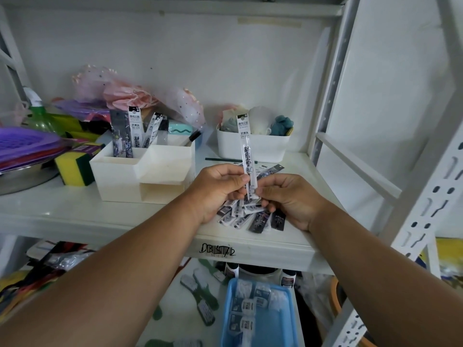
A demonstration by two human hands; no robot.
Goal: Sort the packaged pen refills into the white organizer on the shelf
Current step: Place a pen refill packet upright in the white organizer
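On the shelf (75,214) the organizer (140,171) holds a few refills upright in its back-left compartment. A pile (250,216) lies beneath both hands. The left hand (218,189) pinches one refill (246,156) upright near its bottom; the right hand (290,199), curled, touches its foot. Likely light, thin, slick film: grip the lower end.

White metal shelving (398,186) (slotted uprights) against a plain white wall (200,53), softly lit.
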